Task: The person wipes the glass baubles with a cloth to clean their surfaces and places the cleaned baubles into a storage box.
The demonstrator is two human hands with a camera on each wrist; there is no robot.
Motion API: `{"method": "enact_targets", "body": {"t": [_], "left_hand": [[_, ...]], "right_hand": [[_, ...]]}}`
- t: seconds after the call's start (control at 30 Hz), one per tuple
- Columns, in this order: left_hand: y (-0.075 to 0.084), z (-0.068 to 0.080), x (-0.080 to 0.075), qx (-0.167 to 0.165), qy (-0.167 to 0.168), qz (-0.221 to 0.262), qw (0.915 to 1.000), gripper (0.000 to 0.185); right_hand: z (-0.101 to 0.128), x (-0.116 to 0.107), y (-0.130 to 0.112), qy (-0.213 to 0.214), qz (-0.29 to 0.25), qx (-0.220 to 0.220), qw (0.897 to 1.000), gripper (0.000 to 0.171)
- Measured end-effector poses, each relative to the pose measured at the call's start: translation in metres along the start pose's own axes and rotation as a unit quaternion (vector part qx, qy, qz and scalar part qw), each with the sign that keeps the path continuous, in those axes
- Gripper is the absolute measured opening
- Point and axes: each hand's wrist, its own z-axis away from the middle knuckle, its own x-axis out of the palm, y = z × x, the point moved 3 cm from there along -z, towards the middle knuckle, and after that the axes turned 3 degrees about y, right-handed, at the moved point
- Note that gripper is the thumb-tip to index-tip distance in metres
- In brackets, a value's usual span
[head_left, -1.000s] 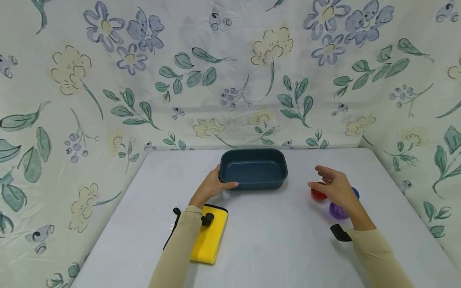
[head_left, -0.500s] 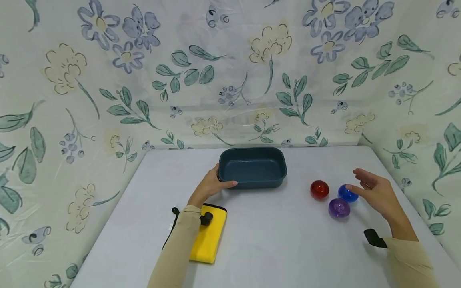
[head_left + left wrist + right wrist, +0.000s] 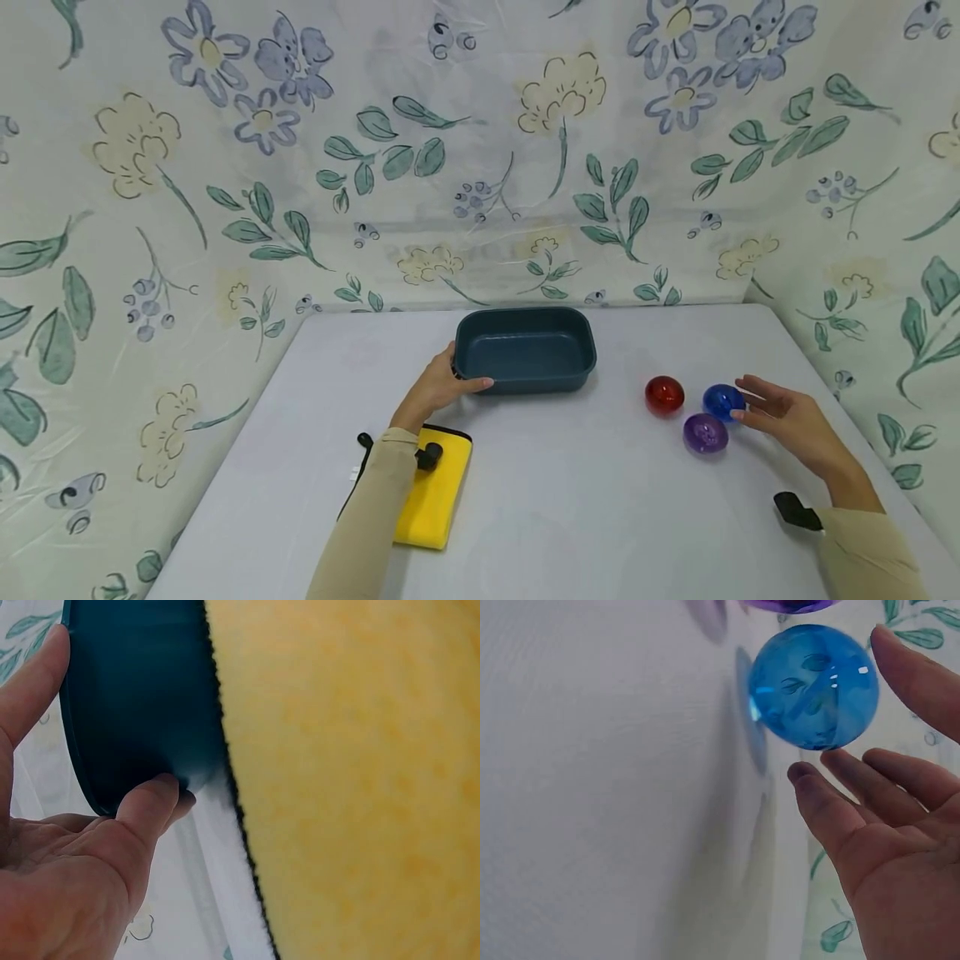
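A dark teal rectangular dish (image 3: 525, 354) stands at the back middle of the table. My left hand (image 3: 437, 390) holds its left end, thumb along the front side; the left wrist view has the thumb and fingers against the dish wall (image 3: 135, 697). On the right, my right hand (image 3: 787, 421) is beside a clear blue ball (image 3: 723, 402), fingers spread and slightly bent. In the right wrist view the blue ball (image 3: 814, 686) lies between thumb and fingers, which do not close on it. A purple ball (image 3: 705, 433) and a red ball (image 3: 664, 395) lie to its left.
A folded yellow cloth (image 3: 438, 492) with black edging lies under the left forearm, and it fills much of the left wrist view. The white table (image 3: 570, 508) meets a flower-patterned curtain (image 3: 495, 167) at the back and sides.
My right hand has moved right from over the red ball, past the blue one, then lowered to the blue ball's right side. The left hand and dish stay put.
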Motion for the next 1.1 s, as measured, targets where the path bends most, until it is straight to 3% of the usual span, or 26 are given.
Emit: {"method": "enact_targets", "body": {"t": [0.63,1.1], "left_hand": [[-0.004,-0.001,0.002,0.015,-0.001,0.003,0.9999,0.11],[0.001,0.003,-0.005,0.002,-0.01,-0.017,0.9998,0.11]], "right_hand": [[-0.004,0.013,0.009,-0.006,0.026,-0.003,1.0,0.078],[-0.004,0.014,0.006,0.0,0.032,0.009,0.999,0.078]]}}
